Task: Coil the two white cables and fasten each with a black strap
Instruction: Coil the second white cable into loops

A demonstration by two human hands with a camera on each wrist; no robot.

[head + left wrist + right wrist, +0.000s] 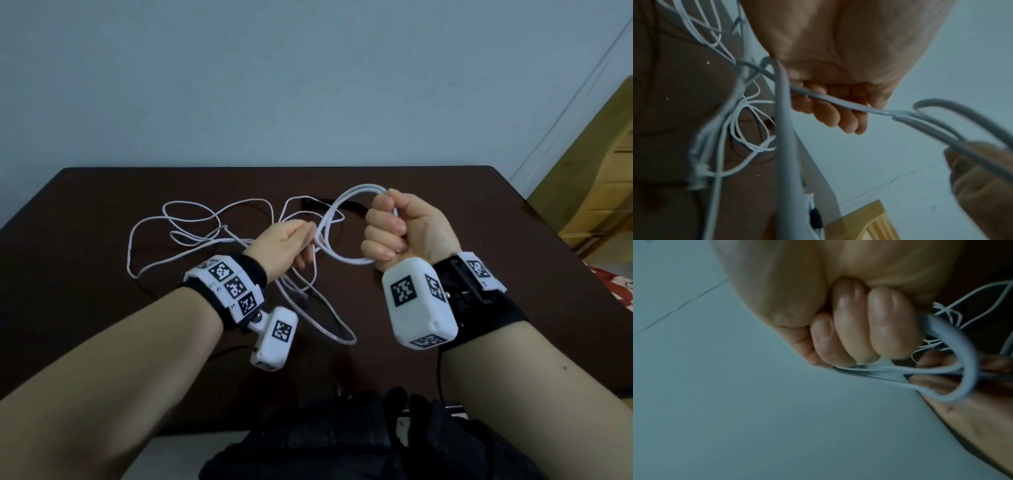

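At centre left of the head view, loose white cable (191, 219) sprawls in crossing loops on the dark brown table (85, 205); the judged risk is that these snag or knot as slack is drawn in. The left hand (284, 246) pinches a strand, feeding it toward the coil (342, 233), which the right hand (404, 233) grips in a closed fist; a loosened fist could spill the turns. A black strap (352, 205) lies beyond the coil. Behind stands a pale grey wall (308, 85), with wooden furniture (596, 171) at right.

No readable words or numbers anywhere; only black-and-white square code markers on the left wrist band (227, 286) and the right wrist camera box (419, 303).
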